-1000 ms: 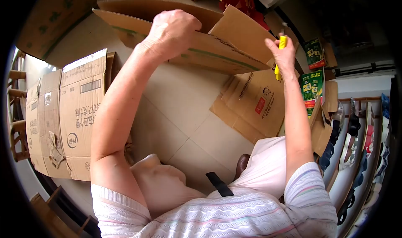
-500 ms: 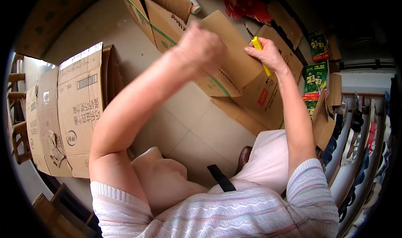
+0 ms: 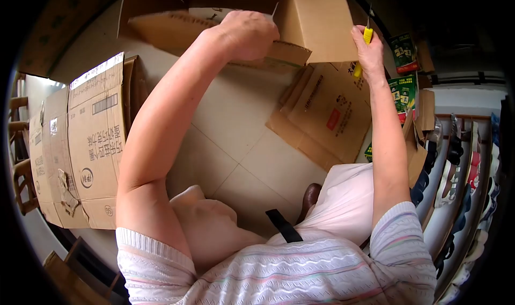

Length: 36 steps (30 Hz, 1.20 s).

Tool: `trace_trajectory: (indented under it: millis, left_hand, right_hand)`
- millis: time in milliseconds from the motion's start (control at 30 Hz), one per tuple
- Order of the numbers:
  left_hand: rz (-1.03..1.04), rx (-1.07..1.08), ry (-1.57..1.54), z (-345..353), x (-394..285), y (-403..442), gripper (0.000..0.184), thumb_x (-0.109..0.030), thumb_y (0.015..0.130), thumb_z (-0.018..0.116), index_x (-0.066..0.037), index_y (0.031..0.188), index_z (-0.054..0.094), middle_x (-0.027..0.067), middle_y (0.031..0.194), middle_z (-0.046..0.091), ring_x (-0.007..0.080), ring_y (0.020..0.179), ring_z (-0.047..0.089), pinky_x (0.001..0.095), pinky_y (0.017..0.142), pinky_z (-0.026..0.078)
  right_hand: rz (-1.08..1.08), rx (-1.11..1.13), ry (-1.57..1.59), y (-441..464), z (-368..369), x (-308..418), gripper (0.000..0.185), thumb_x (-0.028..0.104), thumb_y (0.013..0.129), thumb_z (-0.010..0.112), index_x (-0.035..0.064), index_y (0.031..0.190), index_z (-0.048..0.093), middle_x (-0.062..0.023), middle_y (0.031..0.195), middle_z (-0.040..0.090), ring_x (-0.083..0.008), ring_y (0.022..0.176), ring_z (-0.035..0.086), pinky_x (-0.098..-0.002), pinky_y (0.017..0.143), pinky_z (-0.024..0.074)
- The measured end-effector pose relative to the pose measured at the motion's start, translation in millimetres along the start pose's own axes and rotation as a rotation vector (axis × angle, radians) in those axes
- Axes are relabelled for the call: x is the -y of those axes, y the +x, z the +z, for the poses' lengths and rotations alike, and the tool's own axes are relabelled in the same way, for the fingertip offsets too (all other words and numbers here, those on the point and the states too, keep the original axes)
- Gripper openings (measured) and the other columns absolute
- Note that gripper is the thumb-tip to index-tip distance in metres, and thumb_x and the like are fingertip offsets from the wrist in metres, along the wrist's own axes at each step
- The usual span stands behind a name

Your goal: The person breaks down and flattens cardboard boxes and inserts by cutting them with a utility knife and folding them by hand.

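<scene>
A brown cardboard box (image 3: 327,23) stands with its top open at the upper middle of the view. My left hand (image 3: 249,36) is closed over the near edge of this box, its fingertips hidden behind the knuckles. To the right of the box, my right hand (image 3: 371,55) is wrapped round a yellow utility knife (image 3: 367,35), whose thin blade points up and away from me. The heel of the knife shows below the fingers. The box's right flap lies close beside this hand; whether they touch I cannot tell.
Flattened cardboard (image 3: 327,117) lies on the tiled floor (image 3: 230,138). A folded printed carton (image 3: 94,144) stands at left, near wooden furniture (image 3: 21,171). Green printed boxes (image 3: 402,93) and a rack of shoes (image 3: 456,187) line the right side.
The box has swung and tilted, so its open inside now faces me. My left hand has moved slightly left with it. The right hand, with the knife, has moved up and right.
</scene>
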<state>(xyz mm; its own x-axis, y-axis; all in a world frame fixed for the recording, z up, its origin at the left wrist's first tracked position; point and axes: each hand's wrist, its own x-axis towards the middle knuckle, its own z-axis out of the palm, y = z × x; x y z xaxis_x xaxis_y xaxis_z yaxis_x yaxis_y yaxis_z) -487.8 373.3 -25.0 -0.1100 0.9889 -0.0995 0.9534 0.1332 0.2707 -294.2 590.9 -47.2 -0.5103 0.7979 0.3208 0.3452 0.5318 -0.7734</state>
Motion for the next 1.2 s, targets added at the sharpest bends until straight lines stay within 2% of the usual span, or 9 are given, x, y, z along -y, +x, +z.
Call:
trace_trajectory:
  millis: [67,167,233,300,400,700,933,1033,1200]
  left_hand:
    - [-0.04,-0.014,0.049,6,8,14,0.021,-0.003,0.073,0.049,-0.008,0.086,0.064,0.0101,0.082,0.062,0.0289,0.084,0.058,0.0389,0.069,0.046]
    - [-0.102,-0.003,0.115,22,27,37,0.021,-0.003,0.073,0.049,-0.008,0.086,0.064,0.0089,0.084,0.063,0.0281,0.085,0.059,0.0381,0.07,0.047]
    - [-0.13,0.002,0.126,23,29,39,0.021,-0.003,0.071,0.05,-0.007,0.086,0.064,0.0079,0.086,0.064,0.0272,0.087,0.059,0.0371,0.07,0.048]
    - [-0.137,-0.001,0.125,21,26,37,0.02,-0.004,0.07,0.05,-0.007,0.084,0.065,0.0085,0.085,0.064,0.0274,0.086,0.059,0.0372,0.07,0.048]
    - [-0.149,-0.016,0.099,17,23,35,0.019,-0.005,0.069,0.051,-0.007,0.082,0.065,0.0099,0.083,0.064,0.028,0.085,0.06,0.0375,0.07,0.048]
    - [-0.181,-0.013,0.146,17,17,37,0.021,-0.006,0.067,0.05,-0.006,0.081,0.065,0.0121,0.083,0.064,0.0292,0.084,0.06,0.038,0.071,0.048]
    - [-0.221,-0.029,0.121,15,15,36,0.022,-0.006,0.066,0.049,-0.006,0.082,0.065,0.0117,0.083,0.064,0.0289,0.085,0.061,0.0376,0.072,0.048]
    - [-0.202,-0.068,0.127,17,16,35,0.019,-0.009,0.069,0.052,-0.008,0.082,0.066,0.0105,0.082,0.064,0.0285,0.082,0.061,0.0379,0.071,0.048]
    - [-0.167,0.014,0.117,8,21,33,0.022,-0.014,0.07,0.051,-0.004,0.08,0.068,0.0145,0.086,0.066,0.028,0.085,0.063,0.0367,0.071,0.05]
  right_hand:
    - [0.122,-0.046,-0.023,-15,-5,-6,0.041,0.034,0.081,0.063,0.0008,0.105,0.054,-0.0029,0.078,0.058,-0.0097,0.063,0.054,-0.024,0.055,0.0443]
    - [0.414,-0.016,0.055,-55,-12,-27,0.041,0.033,0.086,0.055,0.0041,0.114,0.044,-0.0018,0.072,0.051,-0.0079,0.056,0.051,-0.0207,0.037,0.0403]
    - [0.602,0.117,0.111,-94,-5,-37,0.035,0.031,0.086,0.054,0.005,0.106,0.042,-0.0046,0.071,0.053,-0.0097,0.047,0.051,-0.0218,0.033,0.0384]
    - [0.63,0.325,0.041,-139,12,-38,0.044,0.028,0.087,0.055,0.0034,0.119,0.038,-0.0076,0.075,0.057,-0.0113,0.046,0.053,-0.0224,0.034,0.0405]
    - [0.584,0.513,0.134,-171,37,-18,0.038,0.022,0.09,0.049,0.0027,0.121,0.039,-0.0066,0.077,0.057,-0.0119,0.053,0.058,-0.0235,0.039,0.0434]
    - [0.459,0.48,0.134,-127,78,22,0.027,0.026,0.092,0.045,0.0004,0.097,0.044,-0.006,0.06,0.052,-0.0123,0.041,0.052,-0.0258,0.035,0.0417]
    - [0.285,0.467,-0.032,-138,74,14,0.025,0.026,0.092,0.046,0.0016,0.095,0.046,-0.0032,0.057,0.049,-0.0102,0.039,0.047,-0.0259,0.035,0.0385]
    - [0.337,0.432,0.018,-129,79,17,0.02,0.02,0.09,0.047,-0.0003,0.091,0.045,-0.0077,0.05,0.051,-0.0175,0.04,0.054,-0.0312,0.04,0.0431]
    - [0.287,0.432,-0.04,-126,84,16,0.019,0.017,0.089,0.048,-0.0012,0.09,0.045,-0.0122,0.055,0.054,-0.024,0.047,0.057,-0.0364,0.047,0.0445]
